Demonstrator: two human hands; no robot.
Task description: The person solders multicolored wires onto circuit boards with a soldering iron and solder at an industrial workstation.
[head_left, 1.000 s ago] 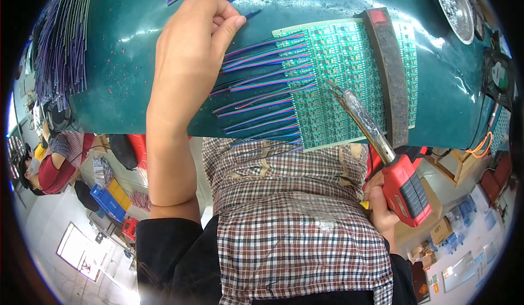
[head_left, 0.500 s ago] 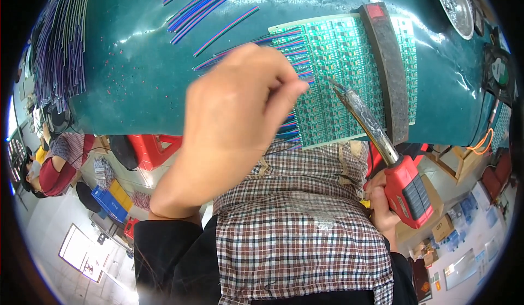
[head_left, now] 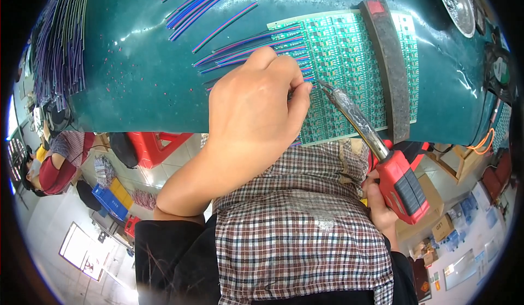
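Note:
My left hand [head_left: 256, 103] is closed in a pinch at the left edge of a green circuit board panel [head_left: 341, 48], its fingertips on the wire ends there. The thin wire in the pinch is mostly covered by the hand. Pink, blue and dark wires [head_left: 256, 48] run leftward from the panel's edge, several with one end on it. In my right hand [head_left: 379, 204], partly hidden at the lower right, is a soldering iron [head_left: 403, 187] with a red and black handle. Its tip points up-left over the panel, close beside the left fingertips.
A dark bar [head_left: 390, 75] lies across the panel's right part. Loose wires [head_left: 204, 2] rest at the back, and a thick wire bundle [head_left: 63, 43] hangs at the left. A metal dish [head_left: 456, 4] stands back right on the green table [head_left: 142, 75]. Another person [head_left: 54, 168] sits at far left.
My left hand has shifted a little right along the panel's edge. The soldering iron has moved left, bringing its tip nearer to the left fingertips.

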